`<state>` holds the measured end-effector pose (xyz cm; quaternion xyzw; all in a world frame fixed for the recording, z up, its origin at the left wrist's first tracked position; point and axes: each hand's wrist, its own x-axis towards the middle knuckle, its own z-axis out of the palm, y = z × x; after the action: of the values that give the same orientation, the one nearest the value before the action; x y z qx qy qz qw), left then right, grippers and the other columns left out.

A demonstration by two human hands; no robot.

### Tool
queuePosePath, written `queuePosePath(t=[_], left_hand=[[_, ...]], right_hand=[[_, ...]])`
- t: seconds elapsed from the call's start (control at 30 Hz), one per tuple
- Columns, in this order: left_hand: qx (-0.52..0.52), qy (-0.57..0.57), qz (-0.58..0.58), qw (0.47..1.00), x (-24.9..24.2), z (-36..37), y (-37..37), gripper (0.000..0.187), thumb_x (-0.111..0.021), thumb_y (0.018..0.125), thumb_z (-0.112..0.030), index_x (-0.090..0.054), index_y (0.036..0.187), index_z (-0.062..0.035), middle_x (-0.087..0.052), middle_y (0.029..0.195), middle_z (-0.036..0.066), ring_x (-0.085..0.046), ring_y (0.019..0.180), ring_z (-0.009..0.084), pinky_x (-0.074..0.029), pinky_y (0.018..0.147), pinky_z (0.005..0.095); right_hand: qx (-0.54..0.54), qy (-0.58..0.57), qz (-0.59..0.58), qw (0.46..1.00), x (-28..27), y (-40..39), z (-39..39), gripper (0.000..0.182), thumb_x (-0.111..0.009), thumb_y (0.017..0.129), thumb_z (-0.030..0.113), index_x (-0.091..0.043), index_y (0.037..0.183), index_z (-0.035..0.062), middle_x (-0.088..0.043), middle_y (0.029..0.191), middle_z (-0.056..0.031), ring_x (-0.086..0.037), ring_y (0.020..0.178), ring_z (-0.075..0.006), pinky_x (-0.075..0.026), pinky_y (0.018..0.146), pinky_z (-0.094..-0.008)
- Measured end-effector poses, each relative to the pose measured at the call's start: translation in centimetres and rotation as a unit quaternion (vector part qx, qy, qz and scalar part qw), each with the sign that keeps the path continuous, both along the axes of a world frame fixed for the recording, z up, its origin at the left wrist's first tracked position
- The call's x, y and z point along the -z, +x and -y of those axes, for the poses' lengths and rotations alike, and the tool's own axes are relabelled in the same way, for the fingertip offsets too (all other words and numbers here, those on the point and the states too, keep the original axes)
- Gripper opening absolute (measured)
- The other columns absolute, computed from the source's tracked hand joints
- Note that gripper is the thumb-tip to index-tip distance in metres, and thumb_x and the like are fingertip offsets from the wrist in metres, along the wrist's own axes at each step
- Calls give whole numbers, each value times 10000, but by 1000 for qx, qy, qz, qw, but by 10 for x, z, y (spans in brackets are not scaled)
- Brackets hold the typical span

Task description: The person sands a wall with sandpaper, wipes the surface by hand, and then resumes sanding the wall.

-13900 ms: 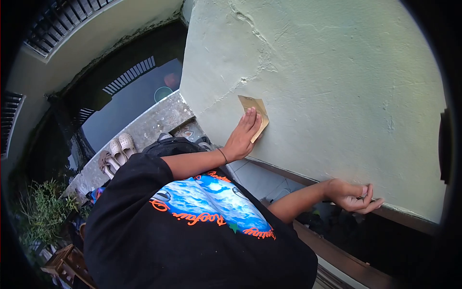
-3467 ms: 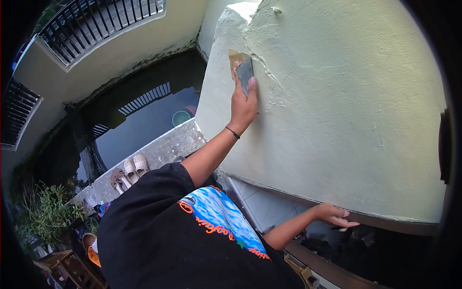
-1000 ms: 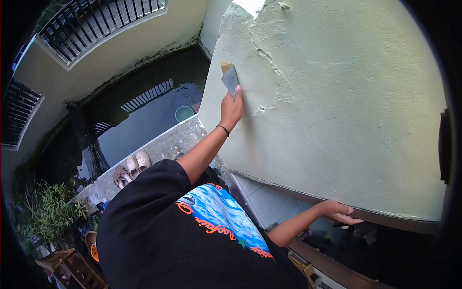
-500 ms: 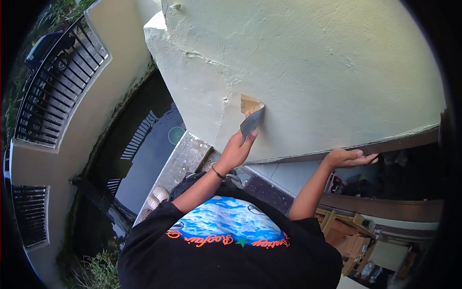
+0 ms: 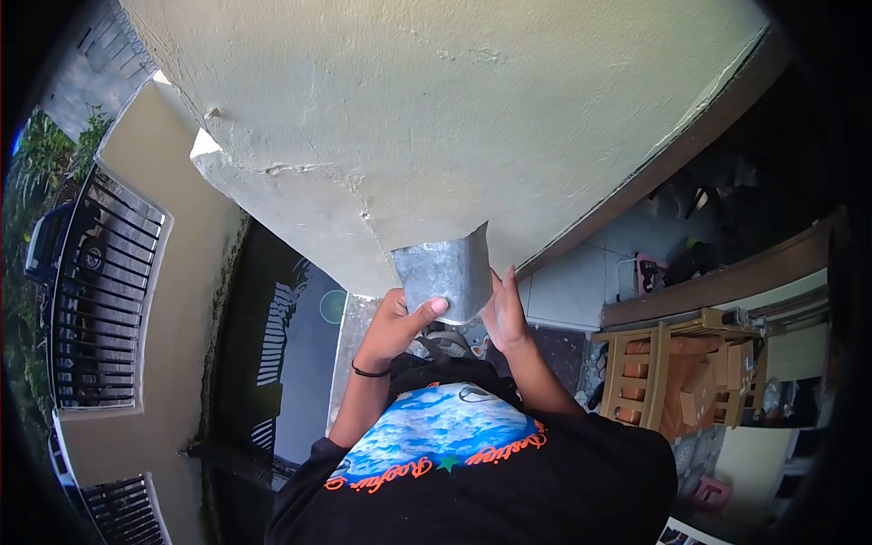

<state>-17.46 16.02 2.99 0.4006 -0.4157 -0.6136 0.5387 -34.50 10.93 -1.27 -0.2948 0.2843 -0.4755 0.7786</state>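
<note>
My left hand [image 5: 391, 327] is closed on a sheet of sandpaper [image 5: 442, 272], its thumb pressed flat on the dark grey grit side near the lower edge. The sheet is curved, with its right corner bent upward, and is held in front of the wall [image 5: 509, 118]. My right hand [image 5: 505, 312] is at the sheet's right edge, fingers stretched upward and apart, partly behind the sheet. The wall is cream-painted, with a rough crack [image 5: 363, 204] to the left above the sandpaper.
A brown wooden frame [image 5: 636, 173] borders the wall on the right, beside a tiled floor [image 5: 572, 286]. At lower right stands a wooden rack [image 5: 636, 372] with cardboard boxes [image 5: 699, 395]. Dark water [image 5: 304, 381] lies below on the left, beyond a concrete ledge, near a black railing [image 5: 100, 300].
The sandpaper has come back from the wall toward my body and opened out, its grit side now facing me. My right hand has left the wooden frame and moved to the sheet's edge.
</note>
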Motion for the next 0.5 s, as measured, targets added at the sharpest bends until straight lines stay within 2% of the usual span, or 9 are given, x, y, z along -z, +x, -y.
queuePosePath(t=[0.03, 0.1, 0.17, 0.23, 0.3, 0.4, 0.43, 0.47, 0.5], left_hand=[[-10, -14, 8, 1000, 0, 1, 0, 319, -627, 866, -276, -643, 944, 33, -669, 866, 95, -623, 761, 148, -496, 703, 281], [4, -8, 0, 1000, -3, 5, 3, 298, -607, 883, -266, -644, 926, 27, -672, 837, 97, -619, 721, 138, -495, 658, 266], [20, 2, -7, 1000, -5, 7, 3, 283, -588, 899, -256, -646, 907, 21, -674, 807, 99, -616, 680, 129, -495, 613, 252], [-36, 28, 32, 998, -7, 4, 0, 300, -558, 914, -266, -639, 869, 19, -676, 751, 111, -618, 626, 140, -495, 559, 250], [-50, 31, 32, 998, -4, 1, -5, 319, -545, 922, -270, -637, 885, 33, -678, 723, 94, -613, 623, 121, -490, 563, 245], [-33, 9, 39, 999, 11, -4, -10, 323, -514, 940, -258, -629, 1010, 36, -686, 846, 109, -624, 733, 125, -492, 638, 251], [-31, 5, 40, 999, 15, -5, -12, 323, -514, 940, -258, -629, 1010, 36, -686, 846, 109, -624, 733, 125, -492, 638, 251], [-71, -9, 53, 996, 19, -6, -13, 316, -509, 943, -251, -626, 1028, 30, -683, 879, 110, -620, 779, 130, -486, 678, 254], [-111, -21, 66, 991, 20, -6, -13, 309, -504, 946, -244, -623, 1045, 24, -680, 911, 110, -617, 826, 135, -480, 717, 257]], right_hand=[[4, -2, 3, 1000, -16, 6, -1, 621, -391, 920, 538, -367, 1293, 42, -501, 1147, -101, -464, 1031, -188, -366, 900, -356], [-167, -94, 125, 973, -38, 13, 1, 654, -440, 883, 579, -417, 1240, 32, -533, 1042, -79, -505, 911, -169, -422, 764, -351], [-234, -185, 101, 949, -38, 16, 8, 610, -487, 864, 570, -481, 1150, 31, -544, 919, -68, -519, 791, -166, -435, 707, -352], [-165, -132, 48, 976, -46, 26, 1, 415, -513, 914, 421, -509, 1073, 38, -537, 837, -60, -512, 668, -145, -446, 615, -320], [-61, -188, -136, 971, -61, 30, -5, 288, -499, 945, 291, -516, 1072, 34, -532, 827, -42, -502, 642, -108, -444, 573, -306], [94, -214, -84, 969, -85, 27, 6, 271, -496, 950, 191, -515, 1146, 5, -562, 1031, -24, -509, 950, -92, -411, 834, -248], [168, -207, -31, 963, -97, 17, 14, 321, -525, 923, 120, -470, 1222, 19, -531, 1171, -58, -504, 1071, -143, -381, 942, -311], [301, -286, -9, 910, -96, -4, 34, 361, -517, 924, 109, -432, 1261, 12, -511, 1219, -74, -493, 1115, -170, -365, 979, -327], [480, -332, -111, 805, -131, -6, 28, 382, -507, 928, 105, -411, 1281, -7, -495, 1257, -112, -476, 1158, -201, -345, 1012, -345]])
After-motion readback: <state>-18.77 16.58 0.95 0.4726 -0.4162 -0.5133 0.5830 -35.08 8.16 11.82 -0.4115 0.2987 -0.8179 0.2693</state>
